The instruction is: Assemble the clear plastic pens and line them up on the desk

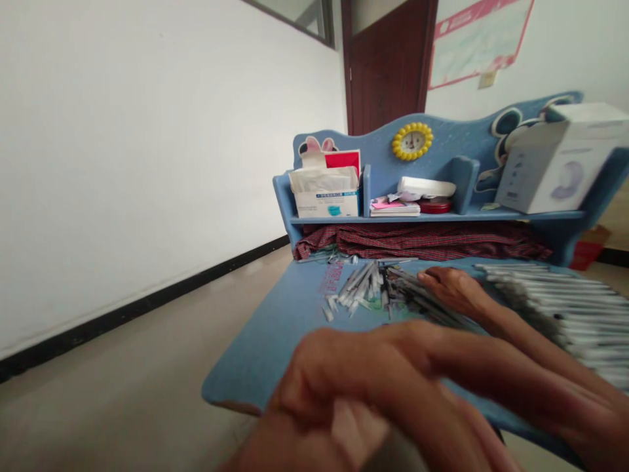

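My left hand point(363, 367) fills the bottom foreground, close to the camera and blurred. Its fingers are curled, and a greyish shape shows beneath them that I cannot make out. Farther off, my right hand point(455, 288) reaches in from the right, low over a bunch of dark slender sticks point(427, 301) that look like pen parts. Its fingers stretch to the left, their tips partly hidden. Left of it lies a loose heap of pale, pen-like tubes point(361, 285), with short white pieces point(330, 308) by their near ends.
Rows of whitish tubes point(580, 301) cover the right of the blue desk point(265, 354). A checked cloth point(417, 241) lies under the shelf. On the shelf stand a mask box point(327, 202), booklets point(393, 208), a red round case point(435, 207) and a large white box point(550, 160).
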